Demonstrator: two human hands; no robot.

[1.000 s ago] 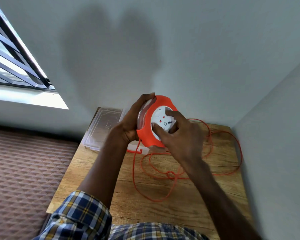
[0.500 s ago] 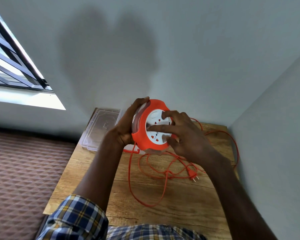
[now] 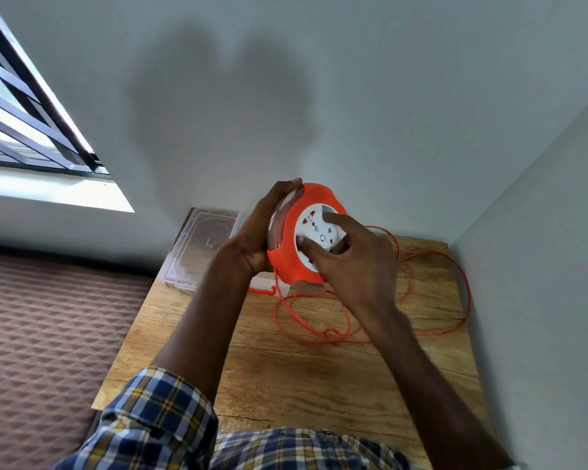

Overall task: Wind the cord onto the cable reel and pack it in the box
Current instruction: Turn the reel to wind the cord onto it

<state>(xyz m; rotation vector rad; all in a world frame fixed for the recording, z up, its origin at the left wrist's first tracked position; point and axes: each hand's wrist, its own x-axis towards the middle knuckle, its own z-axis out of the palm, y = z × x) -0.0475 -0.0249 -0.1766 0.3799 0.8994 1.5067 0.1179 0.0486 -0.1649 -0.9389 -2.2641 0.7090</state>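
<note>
Above the far half of the wooden worktop point(image 3: 286, 374), held clear of the surface: one orange cable reel point(image 3: 306, 239), tilted on edge with its white socket face point(image 3: 318, 232) turned toward the camera. Left hand point(image 3: 258, 239) wrapped around the reel's left rim from behind, fingers curled over the top edge, thumb side at the lower edge, clamped firmly on the reel. Right hand point(image 3: 357, 266) pressed against the socket face, partly open, index finger stretched to the upper right of the white disc, thumb planted at its lower left, remaining fingers bent behind; gripping the face between thumb and finger rather than closed into a fist. One orange cord point(image 3: 319, 320) hanging from the bottom of the reel and lying in several loose loops on the worktop, spread from the middle out to the far right edge near the wall; some turns visible already wound inside the reel under the clear side. Plug end hidden, not possible to tell where. One clear plastic box point(image 3: 201, 252) at the far left corner of the worktop, just beside the left hand and partly hidden by the left forearm. Plaid sleeve point(image 3: 157, 415) at the near left.
</note>
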